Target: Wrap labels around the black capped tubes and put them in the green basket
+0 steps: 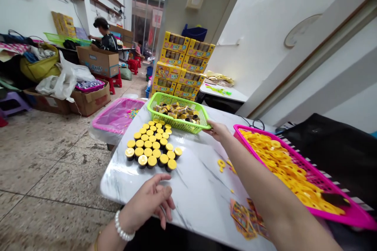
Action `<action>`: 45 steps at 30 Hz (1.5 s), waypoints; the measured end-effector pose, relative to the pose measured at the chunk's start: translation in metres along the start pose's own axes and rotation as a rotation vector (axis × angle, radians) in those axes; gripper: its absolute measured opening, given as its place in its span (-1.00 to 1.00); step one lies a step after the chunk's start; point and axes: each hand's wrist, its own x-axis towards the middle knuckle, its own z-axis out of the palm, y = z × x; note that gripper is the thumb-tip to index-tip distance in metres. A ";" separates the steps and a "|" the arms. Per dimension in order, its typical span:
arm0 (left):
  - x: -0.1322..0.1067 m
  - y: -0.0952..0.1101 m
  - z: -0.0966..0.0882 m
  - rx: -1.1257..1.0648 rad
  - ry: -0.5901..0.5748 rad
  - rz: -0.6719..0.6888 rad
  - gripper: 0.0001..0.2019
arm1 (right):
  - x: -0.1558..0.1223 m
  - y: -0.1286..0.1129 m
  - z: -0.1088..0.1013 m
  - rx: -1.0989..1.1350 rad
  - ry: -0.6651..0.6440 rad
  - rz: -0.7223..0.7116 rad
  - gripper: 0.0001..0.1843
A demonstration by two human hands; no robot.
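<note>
We see the green basket (183, 125) at the far part of the marbled table (200, 166), just beyond the grouped yellow-capped containers (148, 144). We note the right hand (218, 130) pinching the basket's rim at its near right corner, while the left hand (151, 200), fingers loosely spread and partly curled, holds nothing by the table's near edge. We judge the openwork plastic light and fairly stiff, with slight flex along the rim, its weight coming mostly from the loose small cylinders (179, 111) inside, which may roll if it tilts. We would expect the smooth tabletop to let it slide; a one-corner hold suits dragging, whereas lifting calls for opposite ends.
</note>
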 end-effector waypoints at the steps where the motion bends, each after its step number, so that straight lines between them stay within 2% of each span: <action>1: 0.000 0.000 0.000 0.003 0.002 -0.004 -0.20 | -0.002 -0.001 -0.001 -0.017 -0.013 -0.001 -0.59; 4: -0.002 0.001 0.000 0.019 0.022 -0.007 -0.17 | -0.015 -0.004 -0.012 -0.097 -0.007 -0.019 -0.62; 6: -0.004 0.002 0.000 0.046 0.040 0.001 -0.18 | -0.031 -0.006 -0.028 -0.173 0.044 -0.068 -0.64; 8: -0.006 0.004 0.000 0.081 0.049 0.003 -0.21 | -0.056 -0.004 -0.049 -0.262 0.099 -0.141 -0.70; 10: -0.008 0.006 0.001 0.119 0.053 0.001 -0.25 | -0.094 0.004 -0.073 -0.351 0.123 -0.204 -0.78; 12: -0.010 0.008 0.002 0.157 0.062 0.006 -0.28 | -0.141 0.021 -0.094 -0.473 0.133 -0.292 -0.85; 14: -0.013 0.008 0.005 0.191 0.084 0.021 -0.31 | -0.188 0.046 -0.111 -0.776 0.124 -0.545 -0.86; 15: -0.014 0.008 0.006 0.208 0.096 0.027 -0.33 | -0.208 0.061 -0.117 -0.880 0.109 -0.611 -0.85; 18: -0.015 0.009 0.010 0.263 0.133 0.034 -0.36 | -0.247 0.106 -0.126 -1.032 0.115 -0.599 -0.79; 22: -0.016 0.011 0.016 0.344 0.149 0.036 -0.39 | -0.255 0.145 -0.127 -0.972 0.156 -0.539 -0.79; 25: -0.020 0.010 0.021 0.387 0.169 0.054 -0.44 | -0.253 0.150 -0.129 -0.898 0.175 -0.597 -0.78; 28: -0.025 0.007 0.028 0.390 0.208 0.067 -0.47 | -0.259 0.144 -0.123 -0.876 0.192 -0.729 -0.80; 30: -0.026 0.005 0.034 0.383 0.218 0.065 -0.48 | -0.267 0.138 -0.107 -0.855 0.221 -0.851 -0.83; 34: -0.020 -0.001 0.042 0.491 0.209 0.088 -0.48 | -0.284 0.127 -0.057 -0.847 0.244 -1.082 -0.84; 36: -0.016 -0.004 0.041 0.616 0.248 0.145 -0.48 | -0.286 0.122 -0.042 -0.926 0.243 -1.141 -0.81; 37: -0.014 -0.006 0.039 0.675 0.268 0.172 -0.49 | -0.285 0.120 -0.041 -0.947 0.256 -1.137 -0.80; 39: -0.013 -0.008 0.034 0.757 0.278 0.195 -0.52 | -0.281 0.118 -0.054 -0.926 0.303 -1.076 -0.80; 42: -0.014 -0.009 0.027 0.801 0.258 0.195 -0.55 | -0.274 0.121 -0.094 -0.880 0.340 -0.942 -0.82; 45: -0.013 -0.008 0.027 0.826 0.254 0.211 -0.57 | -0.266 0.130 -0.127 -0.924 0.208 -0.804 -0.78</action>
